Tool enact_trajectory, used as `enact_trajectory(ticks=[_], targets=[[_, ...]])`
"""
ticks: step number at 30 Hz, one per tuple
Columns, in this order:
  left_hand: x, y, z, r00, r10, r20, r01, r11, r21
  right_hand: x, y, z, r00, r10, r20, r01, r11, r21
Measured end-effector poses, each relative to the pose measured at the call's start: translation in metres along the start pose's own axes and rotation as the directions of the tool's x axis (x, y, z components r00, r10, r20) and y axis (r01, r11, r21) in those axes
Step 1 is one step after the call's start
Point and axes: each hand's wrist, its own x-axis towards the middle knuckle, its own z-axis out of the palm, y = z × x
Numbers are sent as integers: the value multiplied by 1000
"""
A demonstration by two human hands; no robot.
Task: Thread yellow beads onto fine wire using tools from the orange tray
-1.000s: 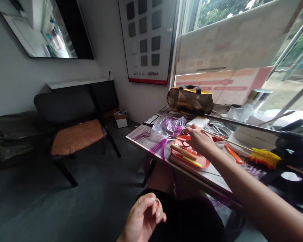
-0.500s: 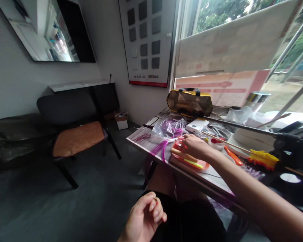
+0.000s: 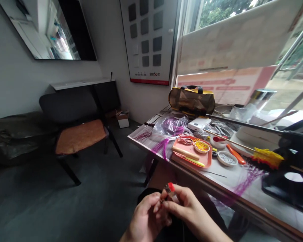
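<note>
My left hand [image 3: 145, 216] is raised over my lap, thumb and fingers pinched on something small and dark. My right hand [image 3: 189, 208] meets it fingertip to fingertip, gripping what looks like a lighter [image 3: 170, 188] with a red top and metal end. A thin thread seems to hang below the right hand. On the table beyond lies a pink tray [image 3: 209, 161], bearing scissors [image 3: 187, 140], a wooden-handled tool [image 3: 185, 153], a yellow tool [image 3: 195, 162] and a dish of yellow and red beads [image 3: 202, 146].
A white dish of pale beads [image 3: 227, 158], a thin metal rod [image 3: 215, 173] and an orange handle [image 3: 235, 154] lie right of the tray. Purple threads [image 3: 161, 147], a white box [image 3: 199, 124] and a mesh bag [image 3: 192, 101] are farther back. A chair [image 3: 80, 136] stands left.
My right hand has left the tray and come down to my left hand, now carrying the red-topped lighter. The left hand keeps its pinch. The tray's contents are now uncovered.
</note>
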Motion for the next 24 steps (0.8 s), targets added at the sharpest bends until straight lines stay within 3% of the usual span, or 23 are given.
enact_trajectory(ticks=[6,13,19,24], targets=[[2,-5,0,996,-15,-88,19,999,42,1,10,2,995,-35,-97,38,999,27],[2,-10,0,990,100,-101,-98,995,29,-3,23,5,933,-154,-326,155,988,-23],[2,-6,-2,997,80,-6,-79,996,49,3,37,-10,965,92,-245,-132,980,-150],[2,-9,-6,998,51,-23,-50,997,53,5,39,-6,939,135,-318,-182,976,-121]])
